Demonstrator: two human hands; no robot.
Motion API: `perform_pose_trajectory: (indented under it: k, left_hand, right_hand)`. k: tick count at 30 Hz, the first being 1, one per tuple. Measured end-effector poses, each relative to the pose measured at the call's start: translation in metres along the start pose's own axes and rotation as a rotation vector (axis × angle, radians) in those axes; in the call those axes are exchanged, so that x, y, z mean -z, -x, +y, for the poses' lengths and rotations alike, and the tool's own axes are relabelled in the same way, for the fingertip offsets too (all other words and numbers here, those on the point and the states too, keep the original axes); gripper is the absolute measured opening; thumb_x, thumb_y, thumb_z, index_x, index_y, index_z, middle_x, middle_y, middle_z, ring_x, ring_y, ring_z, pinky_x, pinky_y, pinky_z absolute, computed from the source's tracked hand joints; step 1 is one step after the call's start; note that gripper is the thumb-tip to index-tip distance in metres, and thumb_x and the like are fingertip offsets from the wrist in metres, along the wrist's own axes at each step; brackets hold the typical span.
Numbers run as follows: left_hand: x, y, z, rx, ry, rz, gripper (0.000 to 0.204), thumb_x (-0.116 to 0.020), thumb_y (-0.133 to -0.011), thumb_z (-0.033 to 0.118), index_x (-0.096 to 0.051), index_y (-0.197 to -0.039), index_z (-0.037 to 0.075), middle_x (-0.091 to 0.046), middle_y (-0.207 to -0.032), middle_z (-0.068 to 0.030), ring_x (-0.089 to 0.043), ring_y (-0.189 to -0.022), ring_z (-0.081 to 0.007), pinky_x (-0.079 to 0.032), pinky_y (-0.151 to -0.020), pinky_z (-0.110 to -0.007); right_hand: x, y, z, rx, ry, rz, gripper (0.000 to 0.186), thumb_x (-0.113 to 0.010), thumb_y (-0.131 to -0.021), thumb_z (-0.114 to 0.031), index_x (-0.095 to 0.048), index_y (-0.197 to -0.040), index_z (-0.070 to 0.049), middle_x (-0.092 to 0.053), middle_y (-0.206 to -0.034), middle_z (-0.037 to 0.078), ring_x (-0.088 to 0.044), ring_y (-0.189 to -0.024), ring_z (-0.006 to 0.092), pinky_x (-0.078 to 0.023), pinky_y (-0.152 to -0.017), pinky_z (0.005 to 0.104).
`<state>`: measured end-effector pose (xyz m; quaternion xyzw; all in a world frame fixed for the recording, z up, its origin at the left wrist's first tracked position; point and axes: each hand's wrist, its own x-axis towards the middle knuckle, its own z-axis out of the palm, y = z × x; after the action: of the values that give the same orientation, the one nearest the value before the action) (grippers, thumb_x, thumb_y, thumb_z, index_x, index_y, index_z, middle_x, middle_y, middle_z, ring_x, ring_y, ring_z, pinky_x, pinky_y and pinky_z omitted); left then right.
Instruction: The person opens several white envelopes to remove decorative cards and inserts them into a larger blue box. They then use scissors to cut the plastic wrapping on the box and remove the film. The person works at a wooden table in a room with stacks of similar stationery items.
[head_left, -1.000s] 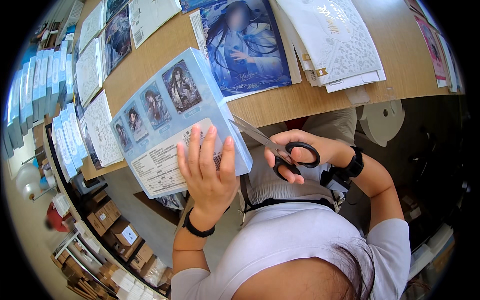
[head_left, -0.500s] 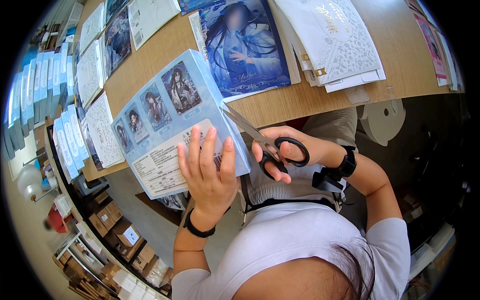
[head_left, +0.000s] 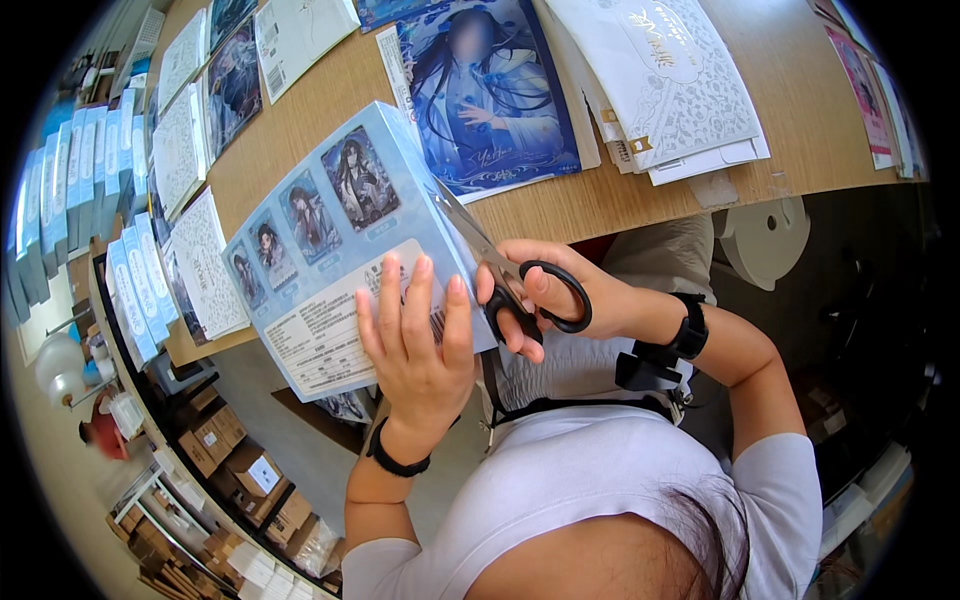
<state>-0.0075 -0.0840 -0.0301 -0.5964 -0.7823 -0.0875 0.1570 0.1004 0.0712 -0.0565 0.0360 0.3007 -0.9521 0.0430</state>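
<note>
A light blue box (head_left: 300,250) with a row of illustrated cards and a white label tilts over the front edge of the table. My left hand (head_left: 418,340) lies on its labelled face, fingers extended, gripping it; the thumb is hidden. In my right hand (head_left: 545,290) is a pair of black-handled scissors (head_left: 478,240), with fingers through the loops. The metal blades lie against the box's right side, tips near its upper right edge. Whether the tips go into a seam I cannot tell.
White patterned packets (head_left: 690,90) and a blue illustrated sheet (head_left: 490,100) lie on the wooden table (head_left: 620,205). More flat packets (head_left: 205,260) cover its left side. Blue boxes (head_left: 75,200) stand in rows at far left. Cardboard boxes (head_left: 255,465) fill shelves below left.
My right hand has moved left with the scissors, bringing the blades along the box's right side and their tips farther up. My left hand and the box have barely moved.
</note>
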Motion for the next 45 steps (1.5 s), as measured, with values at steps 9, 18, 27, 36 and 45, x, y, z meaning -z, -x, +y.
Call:
perform_pose_trajectory:
  k: [9,18,27,36,45]
  left_hand:
    - [0.003,0.005,-0.002,-0.031,0.000,-0.017,0.033,-0.056,-0.086,0.007,-0.047,-0.117,0.010,-0.052,-0.121,-0.0134,-0.051,-0.115,-0.0377,-0.036,-0.096,-0.055]
    - [0.012,0.017,0.007,-0.029,0.011,-0.031,0.034,-0.059,-0.084,0.006,-0.048,-0.116,0.009,-0.052,-0.119,-0.0119,-0.052,-0.114,-0.0381,-0.037,-0.095,-0.057]
    - [0.012,0.025,0.008,-0.052,-0.017,0.000,0.035,-0.061,-0.083,0.006,-0.048,-0.115,0.010,-0.052,-0.117,-0.0105,-0.053,-0.112,-0.0371,-0.038,-0.094,-0.057]
    - [0.013,0.028,0.007,-0.068,-0.008,-0.002,0.035,-0.060,-0.084,0.007,-0.047,-0.116,0.010,-0.051,-0.118,-0.0105,-0.053,-0.112,-0.0373,-0.038,-0.094,-0.058]
    - [0.014,0.029,0.009,-0.061,0.002,-0.021,0.035,-0.060,-0.083,0.007,-0.047,-0.116,0.009,-0.050,-0.119,-0.0104,-0.052,-0.113,-0.0381,-0.038,-0.093,-0.058]
  right_hand:
    - [-0.007,-0.004,-0.002,0.003,0.057,0.052,0.033,-0.047,-0.096,-0.036,-0.050,-0.101,-0.003,-0.060,-0.072,0.010,-0.057,-0.056,0.0127,-0.047,-0.055,0.0235]
    - [-0.008,-0.003,0.004,0.002,0.169,0.064,0.054,-0.049,-0.088,-0.055,-0.050,-0.104,-0.004,-0.061,-0.070,0.009,-0.058,-0.053,0.0109,-0.044,-0.050,0.0198]
    - [0.002,0.005,-0.001,-0.039,0.142,0.032,0.035,-0.052,-0.093,-0.038,-0.052,-0.098,-0.004,-0.059,-0.066,0.007,-0.056,-0.052,0.0102,-0.045,-0.050,0.0209]
    - [0.003,0.008,0.008,0.008,0.117,0.008,0.035,-0.051,-0.093,-0.038,-0.051,-0.099,-0.004,-0.059,-0.067,0.007,-0.056,-0.053,0.0097,-0.045,-0.052,0.0205]
    - [-0.004,-0.003,0.020,0.082,0.077,0.084,0.031,-0.054,-0.093,-0.033,-0.051,-0.099,-0.002,-0.059,-0.067,0.008,-0.056,-0.054,0.0118,-0.046,-0.052,0.0226]
